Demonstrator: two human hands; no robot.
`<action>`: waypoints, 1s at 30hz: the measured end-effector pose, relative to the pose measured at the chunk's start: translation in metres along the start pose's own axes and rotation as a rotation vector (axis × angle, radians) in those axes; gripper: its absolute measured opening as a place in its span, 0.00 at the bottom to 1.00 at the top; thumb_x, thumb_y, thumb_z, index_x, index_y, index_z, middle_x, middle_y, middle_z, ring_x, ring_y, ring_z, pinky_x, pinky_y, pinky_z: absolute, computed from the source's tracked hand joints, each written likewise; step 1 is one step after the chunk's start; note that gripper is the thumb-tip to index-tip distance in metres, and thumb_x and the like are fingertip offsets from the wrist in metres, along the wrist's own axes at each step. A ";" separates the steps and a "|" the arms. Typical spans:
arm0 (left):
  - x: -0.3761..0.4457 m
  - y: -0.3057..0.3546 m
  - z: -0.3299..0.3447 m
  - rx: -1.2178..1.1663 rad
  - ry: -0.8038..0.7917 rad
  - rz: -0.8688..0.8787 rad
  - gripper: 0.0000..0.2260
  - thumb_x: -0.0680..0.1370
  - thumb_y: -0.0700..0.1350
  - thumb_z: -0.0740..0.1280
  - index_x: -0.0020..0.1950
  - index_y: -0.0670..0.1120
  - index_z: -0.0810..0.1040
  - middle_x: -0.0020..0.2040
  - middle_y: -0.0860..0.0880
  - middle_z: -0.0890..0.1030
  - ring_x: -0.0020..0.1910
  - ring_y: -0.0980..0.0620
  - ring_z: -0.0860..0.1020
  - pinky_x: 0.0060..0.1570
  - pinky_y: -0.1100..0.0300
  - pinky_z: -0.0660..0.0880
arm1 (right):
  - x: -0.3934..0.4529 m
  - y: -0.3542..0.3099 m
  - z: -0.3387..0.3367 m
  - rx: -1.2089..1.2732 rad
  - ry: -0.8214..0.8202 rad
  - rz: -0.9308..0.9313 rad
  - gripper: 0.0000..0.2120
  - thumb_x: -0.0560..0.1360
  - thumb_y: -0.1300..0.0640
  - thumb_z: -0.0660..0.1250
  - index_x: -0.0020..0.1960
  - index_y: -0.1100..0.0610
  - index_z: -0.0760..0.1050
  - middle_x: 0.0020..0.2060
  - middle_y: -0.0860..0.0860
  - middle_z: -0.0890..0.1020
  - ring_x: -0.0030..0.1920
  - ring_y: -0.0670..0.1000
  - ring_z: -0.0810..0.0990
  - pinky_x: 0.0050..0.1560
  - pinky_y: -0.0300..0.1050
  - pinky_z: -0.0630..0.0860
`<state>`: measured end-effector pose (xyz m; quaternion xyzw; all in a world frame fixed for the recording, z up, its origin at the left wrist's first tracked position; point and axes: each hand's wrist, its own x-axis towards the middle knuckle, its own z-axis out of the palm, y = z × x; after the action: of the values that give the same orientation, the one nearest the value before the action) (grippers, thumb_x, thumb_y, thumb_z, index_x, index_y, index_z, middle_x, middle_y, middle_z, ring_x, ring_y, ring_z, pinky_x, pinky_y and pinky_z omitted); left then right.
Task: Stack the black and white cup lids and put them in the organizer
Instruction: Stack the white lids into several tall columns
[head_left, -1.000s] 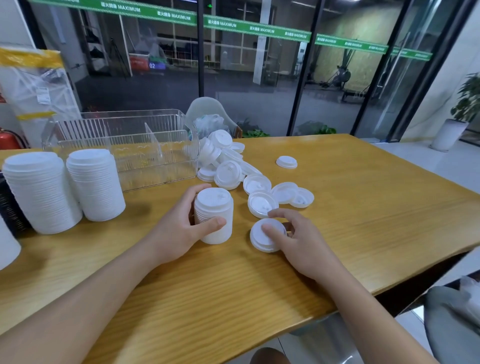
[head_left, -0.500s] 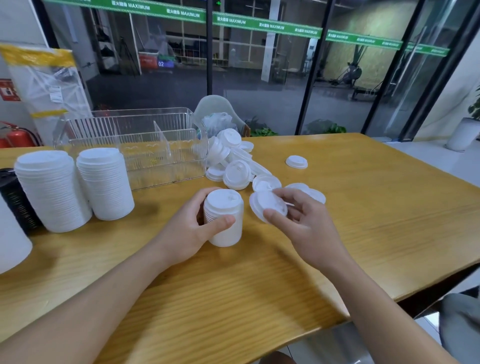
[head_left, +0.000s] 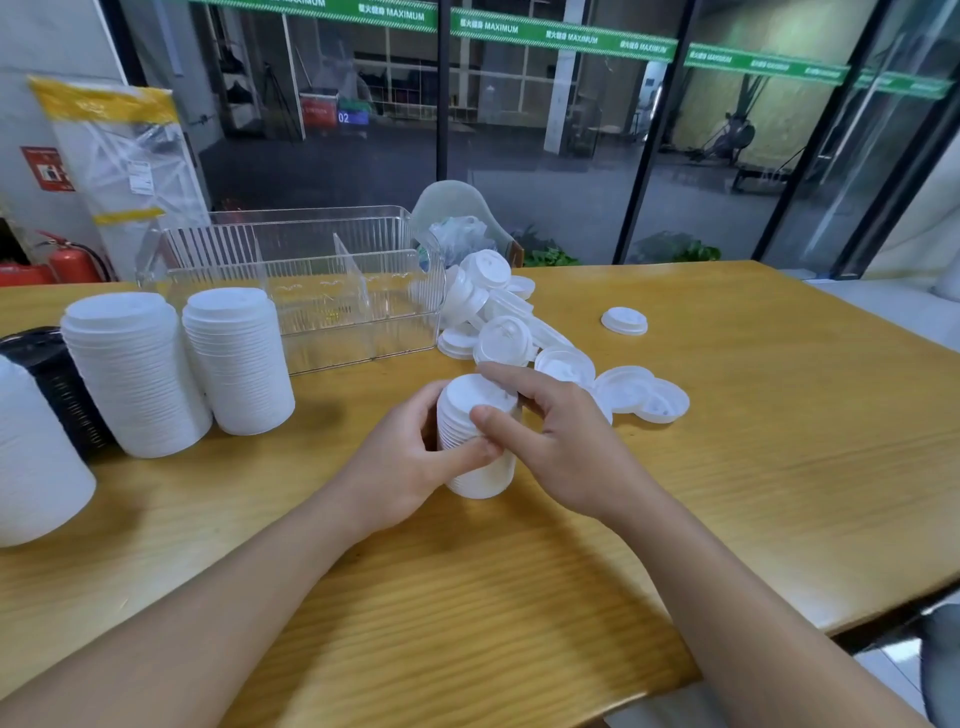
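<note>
Left hand: your left hand (head_left: 410, 457) wraps the side of the small white lid stack (head_left: 475, 441), fingers curled around it, thumb across the front.
Right hand: your right hand (head_left: 561, 441) sits over the stack top, fingers (head_left: 511, 376) curled on the uppermost lid, apparently seating it.
Location of work: the stack stands upright on the worktop (head_left: 727, 467), near the front edge, well short of the clear organizer (head_left: 311, 291).
Risk, misseated lid: if the top lid goes on tilted, later lids may ride crooked; uneven pressing would cause it.
Risk, topple: the stack is narrow for its height; a sideways push from your right hand, or a loosened left grip, could tip it.
Risk, scatter: the loose white lids (head_left: 506, 332) lie heaped just beside the organizer's end wall; a careless reach could send some sliding along the worktop.
Risk, sorting: black lids (head_left: 57, 384) stand far left behind two tall white stacks (head_left: 182, 364); the divided organizer presumably wants the colours kept apart.
Hidden: the top lid's seating is covered by your fingers; you cannot confirm it is flush.
Cut off: a further white stack (head_left: 31, 457) at the left edge is only partly in view.
Unclear: the organizer's contents are hard to judge through its ribbed walls; the black lids' count cannot be told.
</note>
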<state>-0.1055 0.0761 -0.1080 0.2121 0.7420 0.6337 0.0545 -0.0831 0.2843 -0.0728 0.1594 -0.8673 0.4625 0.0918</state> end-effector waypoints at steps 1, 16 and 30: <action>0.000 0.000 0.000 0.005 0.001 -0.004 0.24 0.78 0.49 0.82 0.73 0.54 0.79 0.65 0.51 0.87 0.65 0.49 0.85 0.67 0.43 0.80 | -0.001 0.002 0.000 0.002 -0.003 0.003 0.25 0.82 0.44 0.73 0.77 0.47 0.76 0.69 0.38 0.81 0.71 0.35 0.75 0.73 0.40 0.72; 0.000 -0.001 -0.003 0.088 0.002 0.035 0.30 0.78 0.55 0.80 0.77 0.58 0.74 0.70 0.57 0.83 0.70 0.54 0.81 0.71 0.48 0.77 | -0.012 0.068 -0.046 -0.248 0.205 0.046 0.18 0.75 0.43 0.79 0.62 0.41 0.81 0.62 0.36 0.82 0.69 0.41 0.75 0.73 0.54 0.71; 0.000 0.000 -0.001 0.073 -0.007 0.046 0.29 0.78 0.53 0.78 0.77 0.56 0.74 0.70 0.54 0.83 0.70 0.53 0.81 0.70 0.49 0.77 | -0.013 0.089 -0.037 -0.445 0.192 -0.009 0.04 0.80 0.52 0.76 0.50 0.48 0.82 0.47 0.40 0.83 0.51 0.41 0.77 0.61 0.50 0.73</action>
<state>-0.1060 0.0750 -0.1076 0.2332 0.7594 0.6064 0.0348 -0.1031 0.3643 -0.1250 0.0945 -0.9344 0.2727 0.2088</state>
